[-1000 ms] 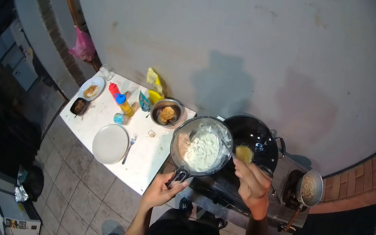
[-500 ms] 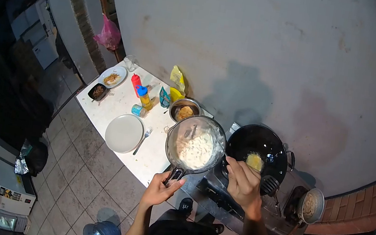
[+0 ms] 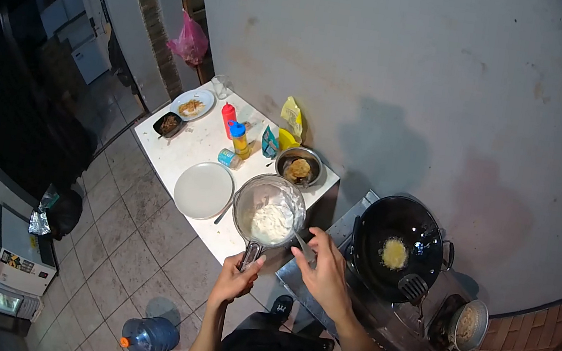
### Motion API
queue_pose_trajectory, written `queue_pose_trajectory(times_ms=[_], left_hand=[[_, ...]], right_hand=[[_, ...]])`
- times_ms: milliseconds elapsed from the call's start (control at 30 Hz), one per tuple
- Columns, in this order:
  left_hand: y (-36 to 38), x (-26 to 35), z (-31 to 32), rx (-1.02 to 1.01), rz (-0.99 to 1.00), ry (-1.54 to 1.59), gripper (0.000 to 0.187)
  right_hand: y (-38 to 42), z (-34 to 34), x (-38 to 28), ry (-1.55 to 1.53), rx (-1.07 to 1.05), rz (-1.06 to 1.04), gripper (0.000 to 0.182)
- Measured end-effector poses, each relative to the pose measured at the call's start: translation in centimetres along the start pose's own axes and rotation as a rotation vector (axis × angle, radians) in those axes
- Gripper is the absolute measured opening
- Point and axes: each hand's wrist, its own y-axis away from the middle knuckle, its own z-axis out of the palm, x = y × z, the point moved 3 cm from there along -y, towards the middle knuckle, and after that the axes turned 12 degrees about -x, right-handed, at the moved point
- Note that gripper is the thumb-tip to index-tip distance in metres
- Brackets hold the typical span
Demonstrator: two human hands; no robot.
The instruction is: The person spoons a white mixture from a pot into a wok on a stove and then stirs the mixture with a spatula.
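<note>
White laminate tabletop (image 3: 191, 152) stood on grey floor tiles against a plastered wall. At its near corner, the left hand (image 3: 234, 280) clamped the glass pan (image 3: 269, 211) handle; the right hand (image 3: 326, 272) pinched a metal utensil (image 3: 300, 241) in its pale batter.

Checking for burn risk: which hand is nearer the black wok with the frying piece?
Right. The right hand holds a utensil at the batter bowl, just left of the wok. The left hand grips the bowl's handle, farther left.
</note>
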Motion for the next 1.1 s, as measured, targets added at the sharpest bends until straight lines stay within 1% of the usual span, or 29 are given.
queue_pose_trajectory(times_ms=[67,100,133,200,233,267,300,333,367,400,433,467,700,833,900,967,1000,1100], left_hand=[[0.0,-0.7,-0.8,0.018,0.029,0.022,0.029],[0.1,-0.7,-1.0,0.036,0.028,0.013,0.027],[0.1,-0.9,-1.3,0.04,0.027,0.017,0.027],[0.0,-1.5,-2.0,0.037,0.022,0.076,0.026],[0.0,-1.6,-2.2,0.048,0.019,0.084,0.024],[-0.4,-2.6,-2.6,0.049,0.012,0.085,0.024],[-0.9,-3.5,-3.1,0.039,0.135,0.043,0.023],[-1.1,-4.3,-3.5,0.026,0.256,0.0,0.022],[-1.0,-4.0,-3.4,0.074,0.072,0.031,0.02],[-1.3,-4.6,-3.7,0.069,0.01,0.087,0.02],[-1.6,-5.1,-3.8,0.06,0.015,0.103,0.02],[-2.0,-5.7,-4.0,0.052,0.022,0.116,0.02],[-3.8,-10.7,-5.0,0.018,-0.04,0.11,0.018],[-4.7,-13.0,-5.2,0.004,-0.104,0.097,0.013],[-5.2,-13.9,-5.4,0.019,-0.111,0.103,0.012],[-5.4,-14.3,-5.4,0.003,-0.121,0.095,0.012],[-5.7,-14.1,-5.3,-0.009,-0.128,0.088,0.012],[-6.2,-13.8,-4.8,-0.031,-0.127,0.064,0.012]], right_hand=[[-0.2,0.0,-1.6,0.259,-0.065,-0.094,0.048],[-0.2,0.3,-1.8,0.252,-0.124,-0.089,0.058],[-0.2,0.2,-2.2,0.252,-0.129,-0.09,0.058],[-0.4,-0.4,-4.3,0.123,-0.131,-0.276,0.061],[-0.4,-1.1,-5.8,0.032,-0.186,-0.325,0.067],[0.2,-1.7,-7.2,-0.084,-0.221,-0.48,0.068],[1.0,-2.4,-8.5,-0.201,-0.253,-0.631,0.069],[2.6,-2.9,-10.0,-0.42,-0.304,-0.743,0.07],[2.5,-3.9,-11.4,-0.633,-0.686,-0.696,0.068],[2.5,-4.0,-13.1,-0.795,-0.778,-0.74,0.071],[2.6,-3.6,-14.4,-0.961,-0.866,-0.782,0.075],[2.8,-3.4,-14.7,-0.968,-0.855,-0.774,0.075],[2.8,-2.6,-16.1,-0.906,-0.94,-0.744,0.042],[3.1,-2.4,-16.0,-0.865,-0.974,-0.724,0.028],[4.0,-2.9,-15.8,-0.863,-0.945,-0.722,0.028],[3.4,-2.4,-15.6,-0.863,-0.902,-0.718,0.029],[1.4,-2.4,-15.9,-0.859,-0.876,-0.715,0.029],[1.9,-3.4,-15.5,-0.851,-0.814,-0.711,0.032]])
